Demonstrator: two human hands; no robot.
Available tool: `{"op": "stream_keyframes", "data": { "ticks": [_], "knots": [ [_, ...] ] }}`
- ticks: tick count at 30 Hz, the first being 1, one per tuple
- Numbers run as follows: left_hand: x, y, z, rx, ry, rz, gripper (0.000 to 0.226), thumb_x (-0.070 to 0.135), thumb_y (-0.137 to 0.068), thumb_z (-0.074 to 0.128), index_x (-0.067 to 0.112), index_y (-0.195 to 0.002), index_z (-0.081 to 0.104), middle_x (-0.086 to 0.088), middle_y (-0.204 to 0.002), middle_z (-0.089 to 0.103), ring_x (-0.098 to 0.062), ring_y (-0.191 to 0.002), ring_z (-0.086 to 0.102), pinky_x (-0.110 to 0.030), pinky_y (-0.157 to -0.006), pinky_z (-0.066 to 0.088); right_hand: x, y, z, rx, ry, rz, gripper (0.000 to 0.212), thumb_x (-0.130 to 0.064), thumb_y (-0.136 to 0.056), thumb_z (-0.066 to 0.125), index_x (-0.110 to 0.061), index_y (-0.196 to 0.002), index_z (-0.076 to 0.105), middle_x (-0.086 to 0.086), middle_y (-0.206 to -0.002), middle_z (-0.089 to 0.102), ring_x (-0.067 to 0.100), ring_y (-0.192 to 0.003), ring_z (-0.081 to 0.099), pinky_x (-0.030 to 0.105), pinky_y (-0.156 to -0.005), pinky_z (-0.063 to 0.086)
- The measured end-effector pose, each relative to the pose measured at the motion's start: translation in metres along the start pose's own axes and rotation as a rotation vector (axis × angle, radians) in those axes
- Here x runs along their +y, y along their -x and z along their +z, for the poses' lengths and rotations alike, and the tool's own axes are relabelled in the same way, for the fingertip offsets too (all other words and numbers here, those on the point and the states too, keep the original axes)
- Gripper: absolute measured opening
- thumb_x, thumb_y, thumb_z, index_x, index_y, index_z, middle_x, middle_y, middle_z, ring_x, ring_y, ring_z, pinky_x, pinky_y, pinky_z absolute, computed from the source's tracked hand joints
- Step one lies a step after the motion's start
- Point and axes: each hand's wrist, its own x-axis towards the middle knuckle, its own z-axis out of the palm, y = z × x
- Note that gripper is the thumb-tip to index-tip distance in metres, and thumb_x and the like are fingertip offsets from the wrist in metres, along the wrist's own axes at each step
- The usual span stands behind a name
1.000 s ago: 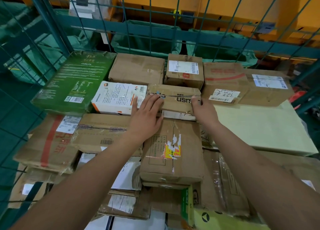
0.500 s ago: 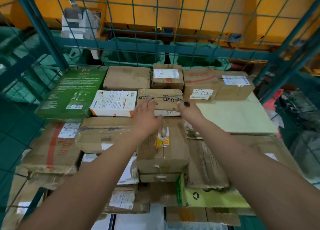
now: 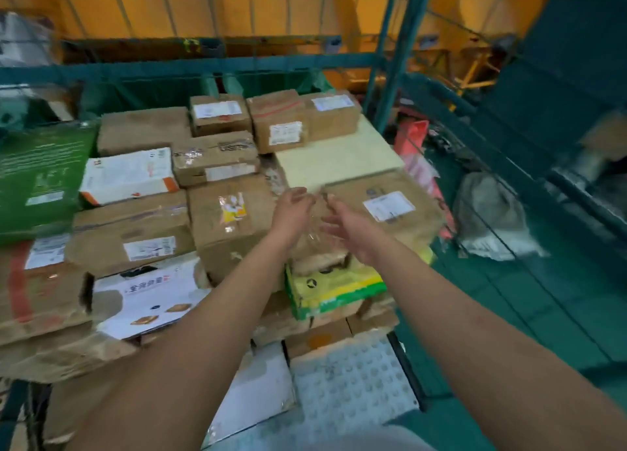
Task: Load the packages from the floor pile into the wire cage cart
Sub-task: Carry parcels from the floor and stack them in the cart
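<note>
Head view: left hand (image 3: 292,209) and right hand (image 3: 353,226) both empty, fingers loose, close together over the taped brown box (image 3: 234,223) mid-stack in the wire cage cart (image 3: 390,87); cartons look stiff, tape-slick, probably light, so grip opposite edges, not the film.

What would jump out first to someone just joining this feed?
Two bare forearms reaching in, the left hand and right hand open and empty above the stack's middle. Around them, taped cardboard packages fill the wire cage cart. A big green box at far left and a yellow-green box near the front break up the brown.
</note>
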Motion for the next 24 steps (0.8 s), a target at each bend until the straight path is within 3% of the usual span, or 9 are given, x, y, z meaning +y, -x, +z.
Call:
{"op": "stream_keyframes", "data": {
  "ticks": [3,6,9,12,14,16,19,20,24],
  "knots": [
    [-0.024,0.038,0.053,-0.158,-0.031,-0.076,0.034,0.024,-0.096,0.063,0.013,-0.128,0.060,-0.024,-0.132,0.063,-0.038,-0.112,0.064,-0.039,-0.086,0.052,0.052,0.048,-0.049,0.117,-0.101,0.049,0.038,-0.044,-0.105,0.052,-0.017,-0.131,0.058,0.007,-0.122,0.064,0.024,-0.104,0.062,0.040,-0.095,0.053],
    [-0.046,0.093,0.097,-0.297,-0.055,-0.119,0.028,0.028,-0.093,0.063,0.025,-0.120,0.056,-0.012,-0.131,0.063,-0.022,-0.101,0.057,-0.034,-0.087,0.045,0.102,0.101,-0.089,0.222,-0.147,0.103,0.047,-0.048,-0.105,0.049,-0.016,-0.140,0.054,0.007,-0.132,0.062,0.022,-0.107,0.062,0.039,-0.096,0.052],
    [-0.072,0.164,0.134,-0.396,-0.142,-0.147,0.022,0.026,-0.100,0.059,0.023,-0.121,0.055,-0.003,-0.109,0.061,-0.019,-0.093,0.057,-0.033,-0.077,0.046,0.156,0.165,-0.120,0.338,-0.238,0.109,0.050,-0.049,-0.104,0.050,-0.016,-0.141,0.055,0.009,-0.122,0.064,0.022,-0.093,0.063,0.031,-0.081,0.053],
    [-0.106,0.238,0.155,-0.494,-0.261,-0.128,0.008,0.022,-0.102,0.058,0.024,-0.110,0.056,-0.002,-0.091,0.058,-0.014,-0.072,0.053,-0.029,-0.066,0.043,0.216,0.232,-0.140,0.421,-0.338,0.169,0.049,-0.048,-0.104,0.051,-0.018,-0.143,0.054,0.012,-0.120,0.066,0.028,-0.097,0.065,0.033,-0.080,0.056],
    [-0.135,0.284,0.167,-0.577,-0.315,-0.147,0.015,0.024,-0.100,0.059,0.024,-0.115,0.057,0.000,-0.092,0.057,-0.014,-0.074,0.053,-0.026,-0.063,0.042,0.260,0.275,-0.150,0.477,-0.385,0.208,0.050,-0.048,-0.104,0.052,-0.014,-0.140,0.054,0.005,-0.115,0.064,0.019,-0.087,0.063,0.030,-0.072,0.051],
    [-0.167,0.332,0.181,-0.654,-0.380,-0.175,0.025,0.027,-0.100,0.061,0.023,-0.123,0.056,0.002,-0.087,0.055,-0.013,-0.072,0.052,-0.026,-0.061,0.040,0.309,0.322,-0.157,0.534,-0.445,0.240,0.040,-0.047,-0.104,0.053,-0.017,-0.129,0.058,0.005,-0.114,0.063,0.018,-0.085,0.061,0.031,-0.076,0.051],
    [-0.202,0.396,0.202,-0.765,-0.461,-0.196,0.009,0.028,-0.101,0.060,0.026,-0.108,0.056,0.001,-0.098,0.056,-0.016,-0.083,0.054,-0.028,-0.069,0.042,0.370,0.386,-0.162,0.612,-0.532,0.282,0.027,-0.044,-0.104,0.053,-0.019,-0.111,0.062,0.006,-0.107,0.064,0.022,-0.089,0.059,0.032,-0.078,0.051],
    [-0.212,0.416,0.208,-0.810,-0.487,-0.200,0.007,0.028,-0.101,0.059,0.025,-0.107,0.057,0.000,-0.102,0.057,-0.017,-0.085,0.055,-0.028,-0.069,0.043,0.389,0.407,-0.164,0.642,-0.557,0.297,0.028,-0.044,-0.104,0.053,-0.019,-0.112,0.062,0.006,-0.108,0.064,0.023,-0.092,0.059,0.032,-0.078,0.052],
    [-0.259,0.504,0.237,-0.981,-0.640,-0.209,0.035,0.033,-0.100,0.058,0.022,-0.134,0.055,0.005,-0.110,0.057,-0.017,-0.100,0.057,-0.034,-0.084,0.052,0.468,0.498,-0.168,0.785,-0.699,0.368,0.036,-0.046,-0.102,0.056,-0.018,-0.123,0.062,0.006,-0.122,0.065,0.025,-0.103,0.065,0.033,-0.082,0.055]
  ]
}}
